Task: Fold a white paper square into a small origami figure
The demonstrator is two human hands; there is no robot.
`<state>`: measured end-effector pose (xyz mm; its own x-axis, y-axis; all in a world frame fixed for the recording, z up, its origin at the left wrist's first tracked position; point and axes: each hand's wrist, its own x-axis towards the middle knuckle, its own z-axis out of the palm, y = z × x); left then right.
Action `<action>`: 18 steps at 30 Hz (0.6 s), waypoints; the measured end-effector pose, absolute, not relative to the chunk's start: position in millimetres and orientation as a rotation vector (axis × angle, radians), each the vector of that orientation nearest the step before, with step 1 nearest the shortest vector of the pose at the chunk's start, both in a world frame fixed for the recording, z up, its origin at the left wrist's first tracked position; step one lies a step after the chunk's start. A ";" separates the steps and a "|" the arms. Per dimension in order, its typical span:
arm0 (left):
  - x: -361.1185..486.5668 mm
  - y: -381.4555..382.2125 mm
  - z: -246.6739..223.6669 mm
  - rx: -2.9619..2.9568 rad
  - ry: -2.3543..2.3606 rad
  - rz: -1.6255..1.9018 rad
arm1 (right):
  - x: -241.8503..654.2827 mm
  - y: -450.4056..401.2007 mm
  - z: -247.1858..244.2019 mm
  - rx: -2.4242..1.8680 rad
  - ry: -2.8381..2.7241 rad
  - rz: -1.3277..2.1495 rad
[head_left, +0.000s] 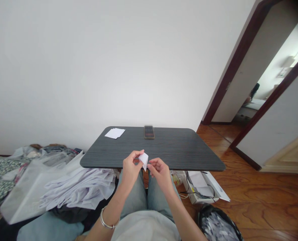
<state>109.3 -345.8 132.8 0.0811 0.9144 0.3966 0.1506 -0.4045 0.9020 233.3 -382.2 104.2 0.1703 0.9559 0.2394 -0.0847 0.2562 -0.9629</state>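
A small folded piece of white paper is held up over the near edge of the dark table. My left hand pinches its left side between thumb and fingers. Close to the paper's lower right side is my right hand, its fingers curled and thumb and fingertips brought together; whether they grip the paper's edge is too small to tell. A few white paper squares lie at the table's back left. At the back middle rests a dark phone-like object.
Clothes and a pile of white cloth lie left of the table. Below its right side stands a white box with cables and papers. A black bag of paper scraps sits at the lower right. Beyond the doorway, a person is partly visible.
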 end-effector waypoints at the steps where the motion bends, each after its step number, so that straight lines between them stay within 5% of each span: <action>1: 108.6 -346.7 134.3 1.709 1.093 1.369 | 234.8 -382.3 104.3 -1.044 -1.157 0.828; 9: 106.9 -349.9 136.0 2.035 1.118 1.175 | 238.6 -385.4 110.4 -1.063 -1.493 0.295; 18: 112.6 -356.3 139.1 1.694 0.953 1.175 | 241.2 -384.6 105.9 -1.017 -1.448 0.049</action>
